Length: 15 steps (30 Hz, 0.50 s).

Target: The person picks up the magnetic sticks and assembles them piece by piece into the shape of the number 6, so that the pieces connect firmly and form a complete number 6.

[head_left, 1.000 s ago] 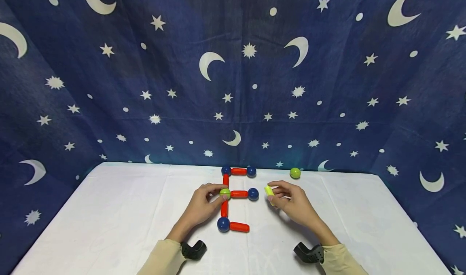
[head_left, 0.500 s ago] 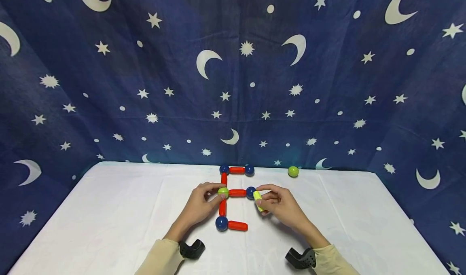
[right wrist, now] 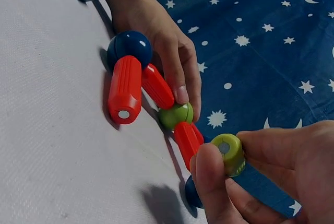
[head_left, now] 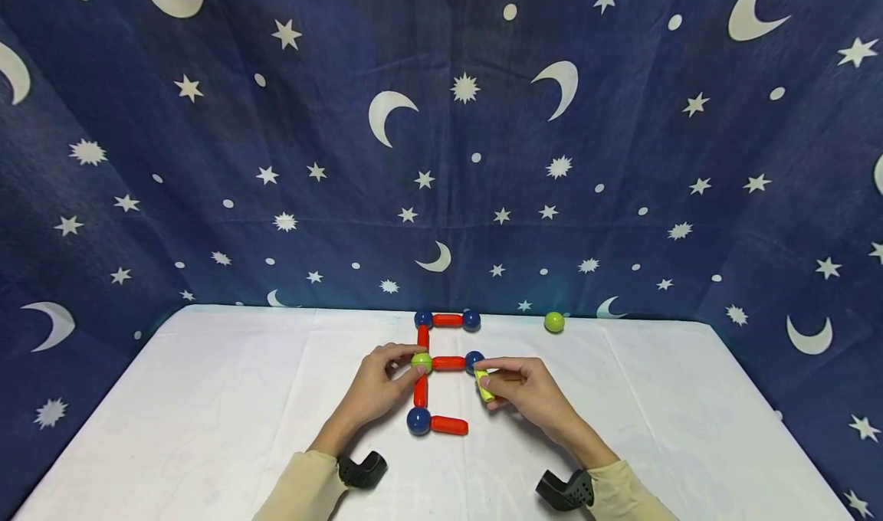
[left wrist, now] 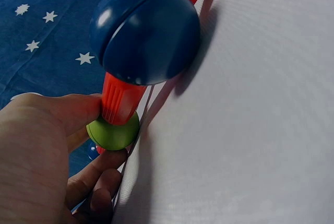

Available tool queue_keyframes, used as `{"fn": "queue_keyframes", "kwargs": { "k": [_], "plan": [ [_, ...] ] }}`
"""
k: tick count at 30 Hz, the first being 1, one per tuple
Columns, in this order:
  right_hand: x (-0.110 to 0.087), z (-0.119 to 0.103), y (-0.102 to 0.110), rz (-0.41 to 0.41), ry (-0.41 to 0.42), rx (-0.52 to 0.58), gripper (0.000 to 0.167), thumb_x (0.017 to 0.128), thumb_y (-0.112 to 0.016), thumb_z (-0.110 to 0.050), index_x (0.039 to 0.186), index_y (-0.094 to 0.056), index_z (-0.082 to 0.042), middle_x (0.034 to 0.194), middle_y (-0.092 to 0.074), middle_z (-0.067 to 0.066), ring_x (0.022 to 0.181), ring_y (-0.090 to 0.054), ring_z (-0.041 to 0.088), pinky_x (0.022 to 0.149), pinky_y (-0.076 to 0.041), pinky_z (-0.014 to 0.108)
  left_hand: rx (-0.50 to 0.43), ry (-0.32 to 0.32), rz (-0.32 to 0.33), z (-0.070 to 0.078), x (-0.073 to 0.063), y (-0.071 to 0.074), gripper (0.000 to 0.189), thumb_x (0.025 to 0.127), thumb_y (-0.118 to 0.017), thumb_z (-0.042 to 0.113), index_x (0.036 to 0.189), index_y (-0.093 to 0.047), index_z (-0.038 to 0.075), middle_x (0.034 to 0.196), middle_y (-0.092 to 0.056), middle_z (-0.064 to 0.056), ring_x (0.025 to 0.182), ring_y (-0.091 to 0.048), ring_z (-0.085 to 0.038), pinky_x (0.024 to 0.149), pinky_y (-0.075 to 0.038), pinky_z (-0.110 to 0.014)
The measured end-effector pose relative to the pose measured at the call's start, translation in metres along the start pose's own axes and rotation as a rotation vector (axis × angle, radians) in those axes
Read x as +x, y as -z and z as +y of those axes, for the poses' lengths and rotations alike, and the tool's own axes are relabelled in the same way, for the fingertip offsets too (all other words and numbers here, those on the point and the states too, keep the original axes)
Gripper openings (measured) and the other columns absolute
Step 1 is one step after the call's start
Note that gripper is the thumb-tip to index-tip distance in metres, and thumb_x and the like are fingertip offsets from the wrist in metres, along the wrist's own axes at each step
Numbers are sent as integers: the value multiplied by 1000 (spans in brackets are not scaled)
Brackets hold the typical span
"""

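An E-shaped frame of red rods and balls lies on the white table. My left hand point(head_left: 378, 377) pinches the green ball point(head_left: 421, 363) at its middle joint between thumb and fingers. A red rod point(head_left: 448, 363) runs right from that ball to a blue ball point(head_left: 474, 362). At this blue ball my right hand point(head_left: 527, 389) pinches a short yellow-green rod point(head_left: 486, 386), one end right at the ball and the other toward me. The right wrist view shows a grey metal disc on the near end of the yellow-green rod point(right wrist: 229, 153).
Nearest me, a blue ball point(head_left: 418, 421) carries a red rod point(head_left: 449, 425) whose right end is free. Two blue balls joined by a red rod point(head_left: 448, 320) form the far arm. A loose green ball point(head_left: 554, 322) sits by the back edge, before a starry blue cloth point(head_left: 331, 222).
My right hand has moved left, bringing the yellow-green rod from beside the frame to the middle arm's blue ball. The left hand has kept its hold on the green ball.
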State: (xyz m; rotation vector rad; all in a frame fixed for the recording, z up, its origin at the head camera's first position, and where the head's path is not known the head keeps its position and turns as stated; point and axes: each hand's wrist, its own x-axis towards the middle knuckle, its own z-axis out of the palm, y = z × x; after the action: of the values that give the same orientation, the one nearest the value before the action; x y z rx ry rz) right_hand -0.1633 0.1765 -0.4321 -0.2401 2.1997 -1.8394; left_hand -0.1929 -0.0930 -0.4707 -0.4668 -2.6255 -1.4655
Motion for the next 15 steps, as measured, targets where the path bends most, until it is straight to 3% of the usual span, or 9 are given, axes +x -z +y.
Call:
{"fn": "queue_keyframes", "kwargs": {
  "k": [10, 15],
  "plan": [
    [3, 10, -5, -9, -30, 46, 36, 94, -72, -9, 127, -66, 5, 88, -70, 13, 67, -66, 21, 66, -59, 32, 4, 2, -4, 0, 0, 0, 25, 92, -77, 20, 117, -77, 21, 100, -68, 11, 92, -56, -13, 82, -48, -35],
    [4, 16, -8, 3, -11, 78, 35, 94, -71, -7, 126, -66, 7, 86, -70, 14, 68, -66, 19, 65, -59, 31, 6, 8, -6, 1, 0, 0, 25, 92, -77, 21, 117, -77, 20, 101, -69, 11, 92, -56, -12, 83, -48, -35]
  ]
}}
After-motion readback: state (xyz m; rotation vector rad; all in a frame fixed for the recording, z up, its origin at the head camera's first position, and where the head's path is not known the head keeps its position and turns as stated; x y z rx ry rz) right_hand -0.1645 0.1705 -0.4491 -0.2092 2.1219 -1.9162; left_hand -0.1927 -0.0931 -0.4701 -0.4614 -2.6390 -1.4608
